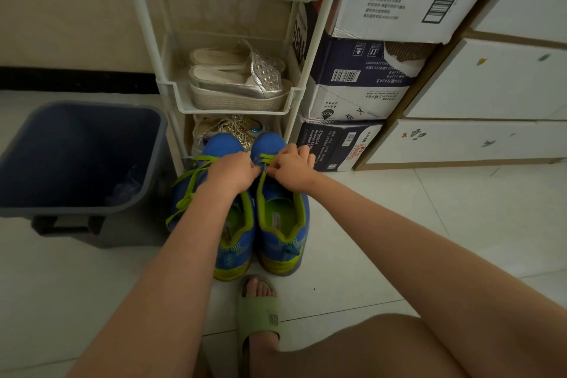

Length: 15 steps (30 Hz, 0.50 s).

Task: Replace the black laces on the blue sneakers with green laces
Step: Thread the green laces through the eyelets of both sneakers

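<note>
Two blue sneakers (280, 242) stand together on the floor (383, 224) before a white shoe rack (302, 83). The left grip (230, 171) and the right grip (294, 167) both pinch a green lace (267, 159) near one sneaker's toe

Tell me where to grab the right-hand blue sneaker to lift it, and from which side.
Probably pinch the sneaker by its heel collar, from above on the near side: the heel points toward the person, its mouth opens upward, and the left hand and right hand pinch the green lace at the toe end.
</note>
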Motion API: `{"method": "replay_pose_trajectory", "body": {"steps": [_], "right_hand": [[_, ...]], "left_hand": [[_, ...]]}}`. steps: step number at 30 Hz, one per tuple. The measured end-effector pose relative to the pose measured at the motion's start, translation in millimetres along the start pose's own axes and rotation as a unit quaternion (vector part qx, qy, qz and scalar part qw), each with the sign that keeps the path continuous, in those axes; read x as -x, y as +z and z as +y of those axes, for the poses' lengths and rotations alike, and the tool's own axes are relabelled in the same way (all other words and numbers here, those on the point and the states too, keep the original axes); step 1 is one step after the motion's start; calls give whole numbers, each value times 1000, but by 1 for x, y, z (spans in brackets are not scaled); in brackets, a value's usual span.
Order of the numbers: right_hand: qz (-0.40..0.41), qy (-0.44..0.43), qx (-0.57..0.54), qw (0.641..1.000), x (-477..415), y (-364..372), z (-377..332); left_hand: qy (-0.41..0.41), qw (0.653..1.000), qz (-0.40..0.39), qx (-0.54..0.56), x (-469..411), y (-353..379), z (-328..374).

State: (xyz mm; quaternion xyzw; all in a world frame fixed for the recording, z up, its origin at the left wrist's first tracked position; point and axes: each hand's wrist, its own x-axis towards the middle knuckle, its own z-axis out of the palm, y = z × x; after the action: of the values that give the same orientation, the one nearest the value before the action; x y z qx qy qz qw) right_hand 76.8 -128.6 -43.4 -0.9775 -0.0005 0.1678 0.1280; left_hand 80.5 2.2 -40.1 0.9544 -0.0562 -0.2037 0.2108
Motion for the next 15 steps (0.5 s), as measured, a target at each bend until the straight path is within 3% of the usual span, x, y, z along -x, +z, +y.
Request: {"method": "replay_pose_trajectory", "body": {"steps": [4,7,9,12,15], "right_hand": [[-6,27,43,999,-2,0,-11],[114,4,68,991,-1,-4,-4],[185,-14,18,982,-3,-9,1],[132,-44,-51,989,-4,-13,-5],[41,-71,32,996,-5,-4,-13]], "left_hand": [[-26,999,15,-33,-3,5,7],[-56,996,52,-54,-4,9,13],[-75,992,76,-62,-2,9,15],[-89,990,85,-71,0,8,17],[-95,991,82,-35,-1,8,15]]}}
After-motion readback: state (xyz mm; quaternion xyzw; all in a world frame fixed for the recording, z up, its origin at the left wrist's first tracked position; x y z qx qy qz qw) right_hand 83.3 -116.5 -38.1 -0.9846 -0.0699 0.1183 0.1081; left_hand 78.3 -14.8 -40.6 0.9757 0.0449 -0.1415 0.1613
